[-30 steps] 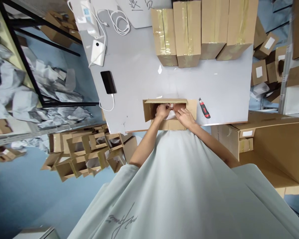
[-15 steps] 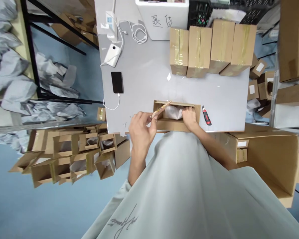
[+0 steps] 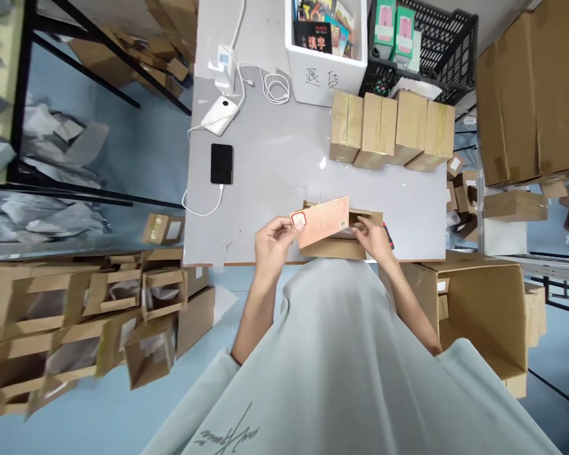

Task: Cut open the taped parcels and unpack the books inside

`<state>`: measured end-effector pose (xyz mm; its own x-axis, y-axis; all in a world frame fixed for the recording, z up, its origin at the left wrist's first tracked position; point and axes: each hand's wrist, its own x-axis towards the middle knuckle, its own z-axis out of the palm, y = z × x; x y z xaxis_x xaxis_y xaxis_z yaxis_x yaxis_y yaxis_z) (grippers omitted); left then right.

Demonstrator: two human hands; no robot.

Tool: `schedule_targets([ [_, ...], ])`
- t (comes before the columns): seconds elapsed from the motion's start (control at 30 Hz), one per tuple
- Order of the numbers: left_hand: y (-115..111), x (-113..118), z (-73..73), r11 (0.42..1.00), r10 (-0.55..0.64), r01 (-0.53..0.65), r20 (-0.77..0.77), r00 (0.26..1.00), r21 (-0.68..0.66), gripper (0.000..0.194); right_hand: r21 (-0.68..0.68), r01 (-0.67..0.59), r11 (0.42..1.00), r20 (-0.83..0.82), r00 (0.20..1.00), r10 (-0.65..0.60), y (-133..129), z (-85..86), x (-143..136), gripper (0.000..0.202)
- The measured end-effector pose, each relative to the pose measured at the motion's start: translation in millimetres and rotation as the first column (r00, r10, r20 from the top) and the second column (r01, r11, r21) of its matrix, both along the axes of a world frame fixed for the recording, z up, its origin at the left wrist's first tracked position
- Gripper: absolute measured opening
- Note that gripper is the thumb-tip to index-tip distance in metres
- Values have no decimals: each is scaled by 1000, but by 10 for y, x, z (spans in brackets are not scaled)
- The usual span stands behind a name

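Left hand [image 3: 272,243] lifted card [image 3: 323,221]; grey table [image 3: 270,164], blue floor [image 3: 137,145].

Both bare forearms reached forward. The left hand [image 3: 274,243] pinched with fingers curled, while the right hand [image 3: 373,237] lay palm down, fingers bent.

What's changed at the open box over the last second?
The left hand came out of the open cardboard box, pulling out a flat pinkish card packet it now holds above it. The right hand stays at the box. The black phone is unmoved.
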<state>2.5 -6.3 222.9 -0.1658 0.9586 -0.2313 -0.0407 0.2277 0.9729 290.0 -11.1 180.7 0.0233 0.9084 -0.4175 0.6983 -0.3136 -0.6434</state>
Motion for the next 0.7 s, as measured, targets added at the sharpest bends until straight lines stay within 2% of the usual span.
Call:
schedule_targets([
  [0.07,53,31,-65,999,-2,8,161,987,-37,44,23,183,983,-228,958,-173,-146,160,69,44],
  [0.13,76,100,-101,1000,13,-15,205,979,8,46,-5,296,955,-410,871,-272,-274,330,29,59],
  [0.2,53,178,-126,985,34,-49,96,995,163,40,-36,361,932,-533,781,-324,-381,495,-116,67],
  [0.23,25,211,-143,958,45,-42,-4,999,283,34,-43,392,919,-579,740,-343,-424,564,-216,66],
  [0.27,-11,237,-167,908,58,-4,-116,992,418,25,-45,424,904,-618,699,-359,-461,620,-324,65],
  [0.33,-104,269,-234,750,73,154,-312,947,644,8,-44,483,875,-673,633,-383,-514,681,-537,65],
  [0.4,-214,280,-315,601,48,326,-440,897,730,16,-36,550,835,-686,594,-421,-548,679,-700,62],
  [0.47,-329,283,-379,536,-31,452,-519,854,713,26,-6,629,777,-685,564,-462,-576,648,-781,56],
  [0.5,-384,285,-395,535,-74,486,-535,842,691,28,15,663,749,-688,550,-473,-592,632,-790,53],
  [0.57,-471,287,-395,598,-130,465,-494,860,653,28,42,693,720,-709,529,-467,-629,616,-754,50],
  [0.63,-507,289,-360,741,-143,326,-337,931,587,28,41,678,734,-723,527,-447,-667,616,-673,51],
  [0.7,-482,292,-314,882,-136,180,-131,982,436,38,30,638,769,-719,549,-427,-693,617,-581,52],
])
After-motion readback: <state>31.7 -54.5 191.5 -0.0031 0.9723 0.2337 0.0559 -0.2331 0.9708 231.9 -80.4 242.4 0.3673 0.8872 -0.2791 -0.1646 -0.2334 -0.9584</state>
